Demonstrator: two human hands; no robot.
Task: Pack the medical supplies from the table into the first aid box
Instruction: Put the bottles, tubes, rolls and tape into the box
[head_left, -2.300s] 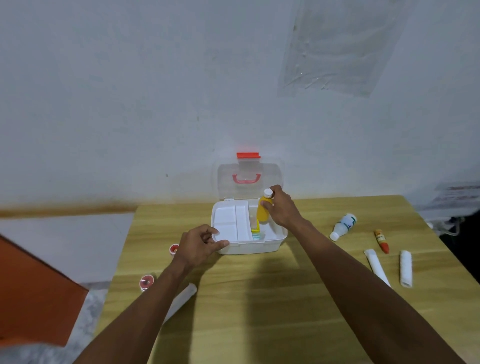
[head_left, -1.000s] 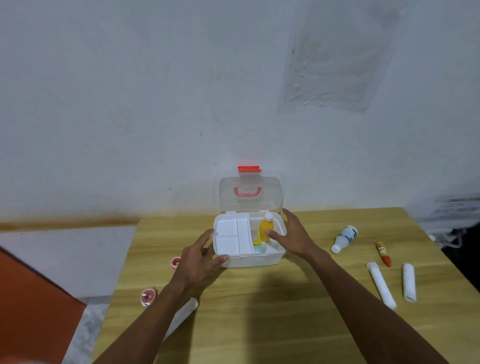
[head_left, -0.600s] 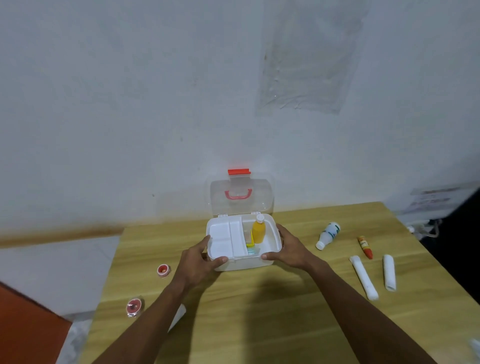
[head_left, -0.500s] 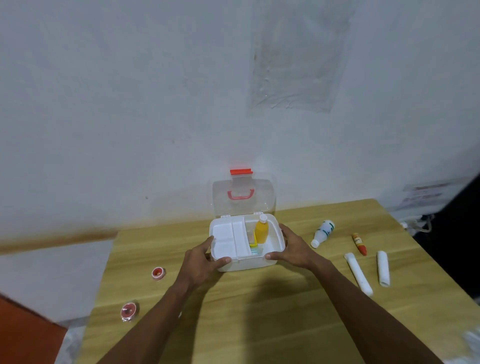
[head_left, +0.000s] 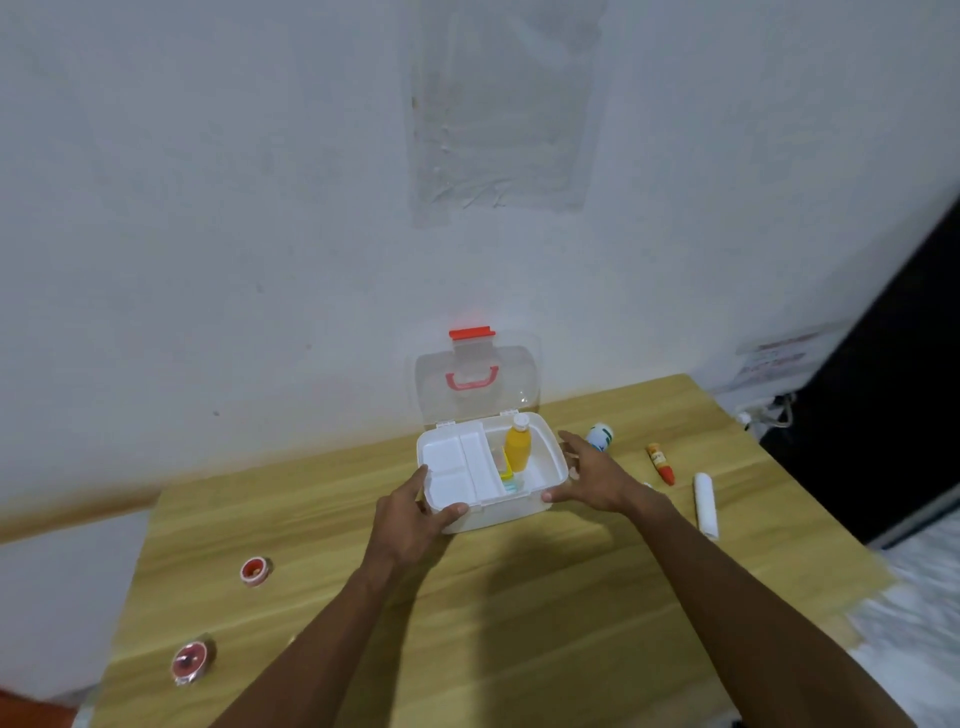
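The white first aid box (head_left: 501, 516) stands open at the back middle of the wooden table (head_left: 519, 623), its clear lid (head_left: 511, 400) with a red handle upright. A yellow bottle (head_left: 518, 446) with a white cap stands inside the right compartment, beside small flat packets. My left hand (head_left: 410, 514) grips the box's front left corner. My right hand (head_left: 595, 475) holds the box's right side, thumb on the front rim. A white bottle (head_left: 601, 435), an orange-red tube (head_left: 661, 463) and a white roll (head_left: 705, 505) lie on the table right of the box.
Two small red tape rolls (head_left: 255, 570) (head_left: 189, 661) lie on the left part of the table. The box lid leans close to the white wall. The table's right edge drops off near the white roll, with a dark opening beyond.
My right hand let go of the yellow bottle, which now stands in the box, and moved onto the box's right side. My left hand stays on the front left corner.
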